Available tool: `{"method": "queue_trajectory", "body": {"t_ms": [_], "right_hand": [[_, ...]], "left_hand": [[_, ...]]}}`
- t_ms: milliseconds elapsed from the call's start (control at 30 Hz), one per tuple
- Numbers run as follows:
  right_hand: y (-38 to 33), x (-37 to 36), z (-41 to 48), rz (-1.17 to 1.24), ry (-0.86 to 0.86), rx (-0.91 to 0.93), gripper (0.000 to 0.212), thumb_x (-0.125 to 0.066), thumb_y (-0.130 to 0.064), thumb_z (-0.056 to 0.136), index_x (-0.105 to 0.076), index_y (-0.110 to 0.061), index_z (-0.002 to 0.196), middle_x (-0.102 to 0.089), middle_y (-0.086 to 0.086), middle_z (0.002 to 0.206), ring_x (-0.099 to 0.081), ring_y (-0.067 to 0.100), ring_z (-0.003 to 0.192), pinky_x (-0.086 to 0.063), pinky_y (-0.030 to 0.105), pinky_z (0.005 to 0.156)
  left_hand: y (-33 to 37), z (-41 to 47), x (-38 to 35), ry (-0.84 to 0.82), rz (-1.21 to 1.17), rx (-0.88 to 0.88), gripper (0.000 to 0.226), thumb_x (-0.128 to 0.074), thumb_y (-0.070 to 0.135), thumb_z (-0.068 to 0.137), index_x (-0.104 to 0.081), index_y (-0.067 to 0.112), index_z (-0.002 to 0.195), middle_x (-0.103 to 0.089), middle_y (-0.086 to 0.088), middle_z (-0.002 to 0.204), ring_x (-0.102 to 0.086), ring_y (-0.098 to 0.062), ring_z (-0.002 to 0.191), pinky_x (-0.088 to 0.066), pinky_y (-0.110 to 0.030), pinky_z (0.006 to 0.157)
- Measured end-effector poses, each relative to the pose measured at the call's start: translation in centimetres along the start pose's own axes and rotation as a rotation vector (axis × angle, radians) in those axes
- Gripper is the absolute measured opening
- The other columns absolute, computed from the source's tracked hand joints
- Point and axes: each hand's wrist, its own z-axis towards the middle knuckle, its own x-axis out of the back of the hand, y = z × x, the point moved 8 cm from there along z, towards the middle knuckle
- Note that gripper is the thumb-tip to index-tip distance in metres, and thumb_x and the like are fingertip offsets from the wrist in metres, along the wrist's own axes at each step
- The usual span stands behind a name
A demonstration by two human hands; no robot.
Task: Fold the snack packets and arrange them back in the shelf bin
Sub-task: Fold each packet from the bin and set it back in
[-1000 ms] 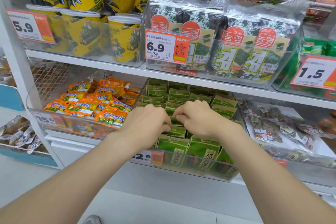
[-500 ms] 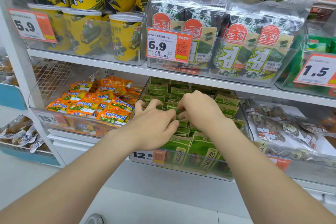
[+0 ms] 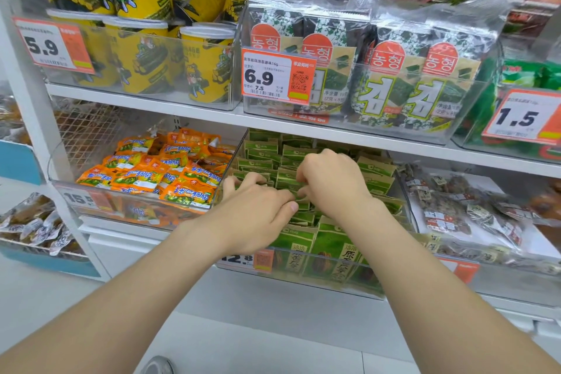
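Rows of green and tan snack packets point(image 3: 374, 167) stand upright in a clear shelf bin point(image 3: 306, 275) on the lower shelf. My left hand point(image 3: 254, 210) lies over the packets near the bin's left side with its fingers spread and fairly straight, pressing on their tops. Just to its right, my right hand point(image 3: 331, 183) has its fingers curled down and pinches the top of a green packet in the middle rows. The packets under both hands are hidden.
A clear bin of orange packets point(image 3: 170, 171) adjoins on the left, and a bin of brown bagged snacks point(image 3: 449, 211) on the right. The upper shelf edge point(image 3: 303, 127) overhangs close above my hands, carrying seaweed packs point(image 3: 394, 79) and yellow cans point(image 3: 136, 61).
Both hands have moved farther back into the green packets. My left hand has gone from curled to spread fingers. My right hand stays curled on a packet.
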Motion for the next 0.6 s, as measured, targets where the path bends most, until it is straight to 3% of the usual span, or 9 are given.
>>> {"method": "queue_trajectory", "body": {"t_ms": [100, 333, 500, 600], "right_hand": [[0.0, -0.5, 0.3, -0.035, 0.004, -0.023, 0.018, -0.076, -0.015, 0.095, -0.076, -0.025, 0.109, -0.072, 0.004, 0.101, -0.067, 0.028, 0.103, -0.049, 0.038, 0.082], [-0.1, 1.2, -1.5, 0.027, 0.202, 0.112, 0.016, -0.066, -0.016, 0.093, -0.073, -0.022, 0.106, -0.070, -0.001, 0.099, -0.063, 0.025, 0.098, -0.044, 0.036, 0.081], [2.3, 5.6, -4.3, 0.421, 0.565, 0.045, 0.008, -0.058, -0.010, 0.101, -0.060, -0.012, 0.108, -0.058, 0.004, 0.103, -0.060, 0.028, 0.081, -0.050, 0.044, 0.069], [4.3, 8.0, -6.6, 0.604, 0.776, -0.026, 0.006, -0.055, -0.006, 0.104, -0.057, -0.008, 0.109, -0.060, 0.004, 0.097, -0.056, 0.021, 0.079, -0.043, 0.033, 0.068]], "left_hand": [[0.0, -0.2, -0.1, 0.016, 0.001, -0.012, 0.043, -0.022, 0.049, 0.113, -0.062, 0.036, 0.118, -0.064, 0.013, 0.107, -0.029, -0.026, 0.148, -0.019, -0.061, 0.113], [-0.1, -0.6, 0.5, 0.060, -0.016, -0.024, 0.042, -0.024, 0.054, 0.111, -0.059, 0.037, 0.128, -0.065, 0.014, 0.122, -0.034, -0.023, 0.144, -0.021, -0.057, 0.110], [0.1, -0.7, 0.1, -0.012, -0.012, -0.010, 0.043, -0.022, 0.050, 0.113, -0.062, 0.035, 0.120, -0.064, 0.012, 0.123, -0.029, -0.026, 0.148, -0.020, -0.059, 0.111], [0.1, -1.0, 1.2, 0.079, -0.027, -0.014, 0.042, -0.029, 0.052, 0.111, -0.066, 0.035, 0.124, -0.065, 0.012, 0.116, -0.042, -0.022, 0.134, -0.026, -0.054, 0.104]]}}
